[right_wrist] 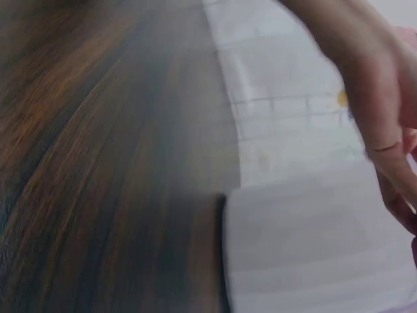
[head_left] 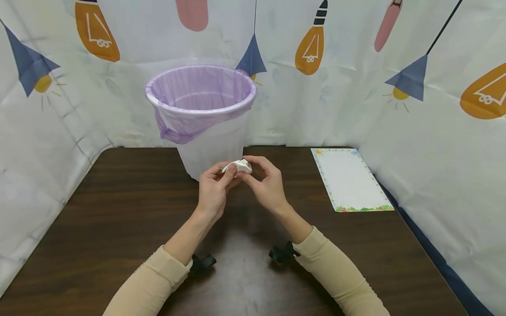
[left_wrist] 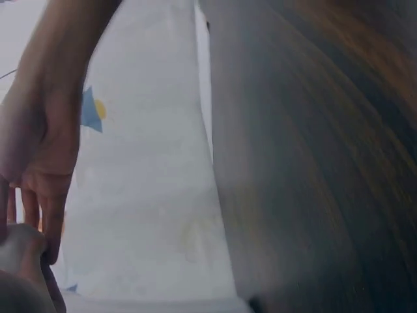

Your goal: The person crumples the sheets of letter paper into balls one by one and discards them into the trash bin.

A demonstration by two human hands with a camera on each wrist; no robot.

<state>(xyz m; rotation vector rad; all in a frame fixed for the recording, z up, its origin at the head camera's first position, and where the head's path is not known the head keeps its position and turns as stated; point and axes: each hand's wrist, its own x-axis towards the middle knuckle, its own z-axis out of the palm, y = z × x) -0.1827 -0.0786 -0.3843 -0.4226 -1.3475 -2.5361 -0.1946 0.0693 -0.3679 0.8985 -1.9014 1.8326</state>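
Note:
A small white crumpled wad, which looks like paper (head_left: 242,166), is held between both hands above the table, in front of the bin. My left hand (head_left: 213,186) pinches its left side with thumb and fingers. On the other side, my right hand (head_left: 269,186) pinches it between thumb and fingertips. In the left wrist view the left hand (left_wrist: 42,143) is at the left edge, with a pale shape by the fingers. The right wrist view shows only part of the right hand (right_wrist: 381,111); the wad cannot be made out there.
A white bin (head_left: 213,149) with a purple liner (head_left: 178,131) stands at the back of the dark wooden table (head_left: 118,210), just beyond the hands. A sheet with a flowered border (head_left: 352,180) lies at the right. Patterned cloth (head_left: 284,109) hangs behind and at the sides.

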